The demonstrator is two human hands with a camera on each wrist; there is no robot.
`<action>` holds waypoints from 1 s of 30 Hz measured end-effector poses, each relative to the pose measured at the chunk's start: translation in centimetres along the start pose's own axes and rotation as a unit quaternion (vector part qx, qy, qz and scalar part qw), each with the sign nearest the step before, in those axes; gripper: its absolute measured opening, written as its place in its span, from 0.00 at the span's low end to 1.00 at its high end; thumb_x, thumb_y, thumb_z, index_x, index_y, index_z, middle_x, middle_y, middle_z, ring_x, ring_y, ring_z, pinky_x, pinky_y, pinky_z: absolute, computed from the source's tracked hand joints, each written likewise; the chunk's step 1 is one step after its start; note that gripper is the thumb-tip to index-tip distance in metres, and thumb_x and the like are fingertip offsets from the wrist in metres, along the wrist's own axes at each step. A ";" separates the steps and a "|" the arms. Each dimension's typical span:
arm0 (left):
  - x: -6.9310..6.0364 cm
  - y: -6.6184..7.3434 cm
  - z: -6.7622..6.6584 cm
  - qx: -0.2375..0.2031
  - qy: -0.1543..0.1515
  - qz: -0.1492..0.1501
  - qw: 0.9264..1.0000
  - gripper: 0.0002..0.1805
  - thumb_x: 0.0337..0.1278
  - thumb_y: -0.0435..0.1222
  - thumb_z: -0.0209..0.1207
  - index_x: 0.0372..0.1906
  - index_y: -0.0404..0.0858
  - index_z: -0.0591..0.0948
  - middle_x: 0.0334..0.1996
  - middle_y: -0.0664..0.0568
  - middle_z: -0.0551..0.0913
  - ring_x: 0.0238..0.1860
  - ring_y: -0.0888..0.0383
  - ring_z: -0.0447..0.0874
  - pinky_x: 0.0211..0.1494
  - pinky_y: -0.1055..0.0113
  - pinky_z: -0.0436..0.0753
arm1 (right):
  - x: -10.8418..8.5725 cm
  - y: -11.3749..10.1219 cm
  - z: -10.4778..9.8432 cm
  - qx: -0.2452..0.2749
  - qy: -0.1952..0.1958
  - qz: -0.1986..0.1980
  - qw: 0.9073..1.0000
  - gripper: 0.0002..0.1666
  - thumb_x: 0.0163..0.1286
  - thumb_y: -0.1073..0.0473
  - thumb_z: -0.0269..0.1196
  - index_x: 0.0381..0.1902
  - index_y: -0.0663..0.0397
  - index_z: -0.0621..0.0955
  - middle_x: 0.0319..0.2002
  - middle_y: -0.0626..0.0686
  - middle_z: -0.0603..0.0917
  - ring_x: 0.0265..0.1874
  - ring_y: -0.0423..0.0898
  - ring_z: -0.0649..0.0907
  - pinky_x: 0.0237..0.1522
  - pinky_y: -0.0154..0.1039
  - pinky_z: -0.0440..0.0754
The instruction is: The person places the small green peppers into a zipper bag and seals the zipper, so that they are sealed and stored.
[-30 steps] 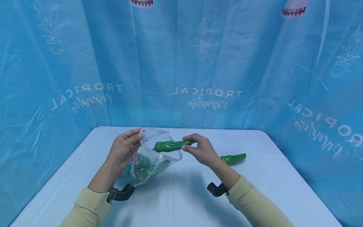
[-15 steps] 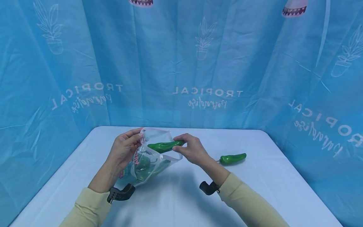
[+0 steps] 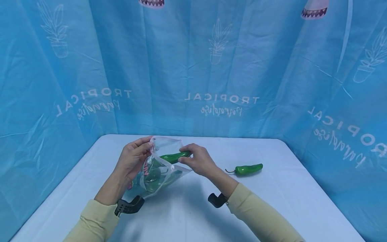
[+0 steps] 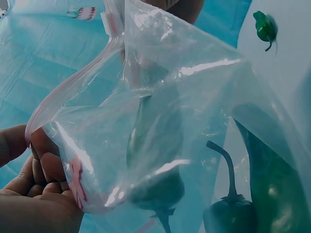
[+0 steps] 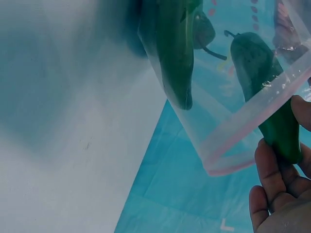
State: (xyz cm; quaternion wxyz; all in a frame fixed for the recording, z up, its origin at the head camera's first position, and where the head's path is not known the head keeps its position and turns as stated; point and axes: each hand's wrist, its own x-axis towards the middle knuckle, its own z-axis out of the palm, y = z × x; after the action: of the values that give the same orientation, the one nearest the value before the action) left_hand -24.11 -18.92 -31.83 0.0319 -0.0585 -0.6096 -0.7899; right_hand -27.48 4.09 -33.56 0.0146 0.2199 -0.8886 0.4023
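My left hand (image 3: 131,163) pinches the upper left edge of a clear zip bag (image 3: 182,167), whose mouth is open toward the right. In my right hand (image 3: 200,160), thumb and fingers grip the tip end of a long green pepper (image 3: 173,158). That pepper lies stem first through the bag's mouth; in the right wrist view its tip (image 5: 290,148) is still outside the pink-edged rim (image 5: 233,154). Through the plastic, the left wrist view shows another green pepper (image 4: 229,216) with a curved stem beside a long one (image 4: 277,189).
One more green pepper (image 3: 248,169) lies on the white table (image 3: 187,218), right of my right hand. Blue printed curtains (image 3: 223,74) stand around the table's back and sides. Each wrist wears a black camera mount (image 3: 130,205).
My right hand has moved left, carrying the green pepper stem first into the bag. The left hand keeps its hold on the bag edge. The loose pepper's stem has come into view.
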 end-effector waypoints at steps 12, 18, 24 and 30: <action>0.0 -0.1 0.0 0.005 0.007 -0.003 1.000 0.11 0.57 0.38 0.62 0.46 0.43 0.82 0.40 0.58 0.84 0.35 0.65 0.79 0.42 0.75 0.80 | 0.3 -0.6 0.8 -0.017 -0.014 -0.019 1.000 0.22 0.62 0.52 0.65 0.54 0.49 0.80 0.49 0.49 0.82 0.43 0.43 0.78 0.43 0.36 0.79; -0.1 -0.1 0.1 0.005 0.006 -0.001 1.000 0.12 0.58 0.38 0.62 0.47 0.41 0.82 0.38 0.58 0.84 0.33 0.65 0.78 0.40 0.76 0.79 | -0.3 -0.5 0.4 -0.012 -0.006 -0.019 1.000 0.22 0.62 0.52 0.66 0.54 0.47 0.79 0.50 0.48 0.82 0.48 0.44 0.79 0.47 0.41 0.80; -0.1 0.0 0.2 0.012 0.009 -0.003 1.000 0.15 0.58 0.39 0.62 0.49 0.40 0.81 0.39 0.58 0.84 0.35 0.65 0.78 0.42 0.75 0.79 | -1.2 -0.2 -0.9 0.005 0.021 -0.018 1.000 0.22 0.62 0.51 0.65 0.54 0.47 0.79 0.50 0.47 0.82 0.50 0.45 0.78 0.46 0.42 0.80; 0.0 0.2 0.1 0.007 0.012 -0.003 1.000 0.13 0.57 0.39 0.63 0.48 0.42 0.82 0.39 0.59 0.85 0.34 0.65 0.78 0.42 0.76 0.79 | -1.8 0.9 -2.0 0.008 0.045 0.000 0.999 0.20 0.61 0.50 0.66 0.52 0.45 0.80 0.49 0.47 0.81 0.49 0.46 0.78 0.39 0.38 0.82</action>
State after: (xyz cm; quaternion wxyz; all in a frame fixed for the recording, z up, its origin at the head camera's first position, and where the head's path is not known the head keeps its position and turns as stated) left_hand -24.04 -18.88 -31.65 0.0374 -0.0472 -0.6145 -0.7866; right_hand -26.52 6.69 -33.19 0.0528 0.2015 -0.8840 0.4185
